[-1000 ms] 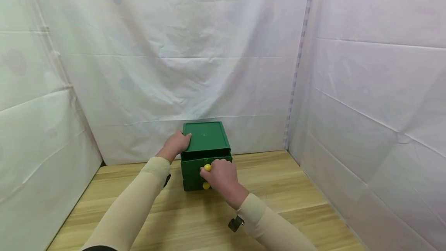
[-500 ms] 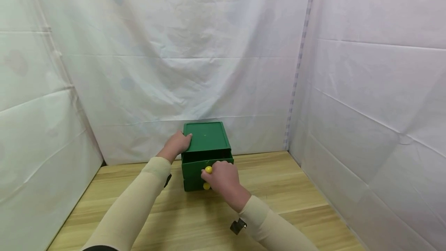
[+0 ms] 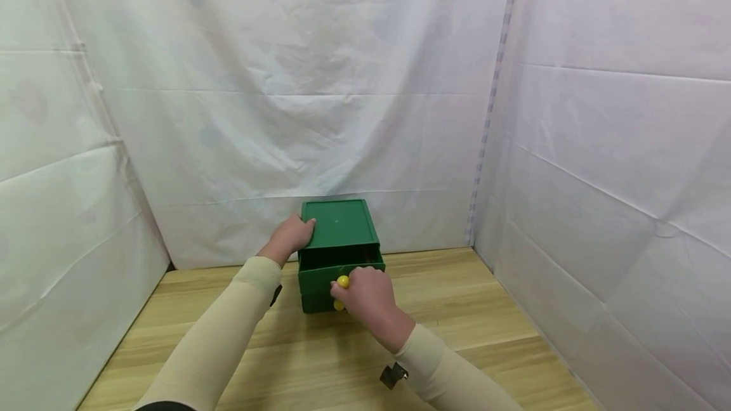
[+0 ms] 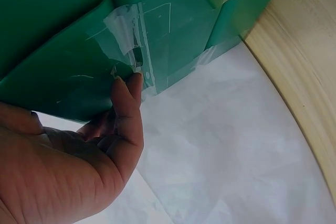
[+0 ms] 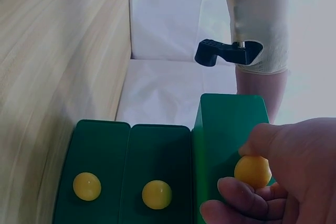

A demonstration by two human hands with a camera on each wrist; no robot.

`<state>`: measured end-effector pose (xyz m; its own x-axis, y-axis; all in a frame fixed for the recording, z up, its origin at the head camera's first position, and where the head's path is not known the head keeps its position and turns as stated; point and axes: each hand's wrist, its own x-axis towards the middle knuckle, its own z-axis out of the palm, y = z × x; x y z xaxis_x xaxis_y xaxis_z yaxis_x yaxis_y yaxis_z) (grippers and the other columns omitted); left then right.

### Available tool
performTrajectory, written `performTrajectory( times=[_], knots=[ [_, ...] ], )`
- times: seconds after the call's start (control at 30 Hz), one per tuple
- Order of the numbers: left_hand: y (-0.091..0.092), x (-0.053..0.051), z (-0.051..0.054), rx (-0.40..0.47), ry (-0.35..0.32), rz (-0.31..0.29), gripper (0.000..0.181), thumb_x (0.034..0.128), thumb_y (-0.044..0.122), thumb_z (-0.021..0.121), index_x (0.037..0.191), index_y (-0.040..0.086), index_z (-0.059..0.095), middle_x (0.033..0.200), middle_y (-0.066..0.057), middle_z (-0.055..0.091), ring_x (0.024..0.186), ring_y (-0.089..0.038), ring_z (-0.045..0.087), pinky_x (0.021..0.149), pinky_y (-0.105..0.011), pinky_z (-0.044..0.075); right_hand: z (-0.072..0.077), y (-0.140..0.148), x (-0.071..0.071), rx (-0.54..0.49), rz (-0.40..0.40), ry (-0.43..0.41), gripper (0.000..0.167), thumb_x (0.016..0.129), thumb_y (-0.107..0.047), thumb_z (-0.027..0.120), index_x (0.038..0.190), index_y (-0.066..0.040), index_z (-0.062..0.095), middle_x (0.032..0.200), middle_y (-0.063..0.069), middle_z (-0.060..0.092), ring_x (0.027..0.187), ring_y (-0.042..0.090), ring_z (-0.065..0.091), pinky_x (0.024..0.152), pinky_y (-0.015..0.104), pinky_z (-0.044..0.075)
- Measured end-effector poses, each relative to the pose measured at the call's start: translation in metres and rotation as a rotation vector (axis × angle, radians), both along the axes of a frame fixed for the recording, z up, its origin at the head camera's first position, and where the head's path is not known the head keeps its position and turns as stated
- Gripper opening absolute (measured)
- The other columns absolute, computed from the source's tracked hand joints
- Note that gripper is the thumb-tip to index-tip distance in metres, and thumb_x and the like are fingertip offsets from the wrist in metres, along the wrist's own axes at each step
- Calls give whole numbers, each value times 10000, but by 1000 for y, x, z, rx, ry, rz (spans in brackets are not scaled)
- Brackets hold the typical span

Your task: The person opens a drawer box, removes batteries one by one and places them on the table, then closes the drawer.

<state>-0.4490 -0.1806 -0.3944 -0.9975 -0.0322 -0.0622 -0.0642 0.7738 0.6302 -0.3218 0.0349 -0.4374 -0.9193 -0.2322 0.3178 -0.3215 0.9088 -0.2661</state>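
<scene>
A green drawer cabinet [image 3: 337,224] stands on the table, its top drawer [image 3: 316,281] pulled partway out. My right hand [image 3: 371,300] pinches that drawer's yellow knob [image 5: 253,171] between thumb and fingers. Two lower drawers with yellow knobs [image 5: 156,194] are pushed in, as the right wrist view shows. At the cabinet's left side, my left hand [image 3: 291,233] grips the upper edge, thumb on top. Its bent fingers [image 4: 126,108] touch the cabinet's side, where clear tape [image 4: 123,30] is stuck. A small reddish patch shows inside the drawer, too dark to make out.
The wooden table [image 3: 457,309] extends in front of and beside the cabinet. White sheeting [image 3: 320,113] hangs close behind it, with more on the left and right. A black wrist mount [image 3: 394,375] sits under the right sleeve.
The top drawer has come slightly further out toward me, with my right hand moving back on its knob. My left hand stays at the cabinet's edge.
</scene>
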Motion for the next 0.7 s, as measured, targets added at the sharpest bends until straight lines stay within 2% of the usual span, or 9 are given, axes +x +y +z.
performTrajectory(
  times=[0.27,0.7],
  knots=[
    [2,-2,0,2,6,2,749,1206,462,367,1659,-128,283,1551,-331,517,1342,-450,584,1095,-587,493,4,2,5,2,-14,-25,654,1030,-566,735,537,-175,556,494,-46,483,465,132,493,453,275,411],
    [2,-3,-1,20,-5,9,767,1202,470,372,1671,-126,258,1569,-335,499,1371,-455,565,1112,-595,486,4,5,14,-14,11,-44,657,1028,-553,740,529,-179,536,499,-42,460,459,143,493,452,290,412]
  ],
)
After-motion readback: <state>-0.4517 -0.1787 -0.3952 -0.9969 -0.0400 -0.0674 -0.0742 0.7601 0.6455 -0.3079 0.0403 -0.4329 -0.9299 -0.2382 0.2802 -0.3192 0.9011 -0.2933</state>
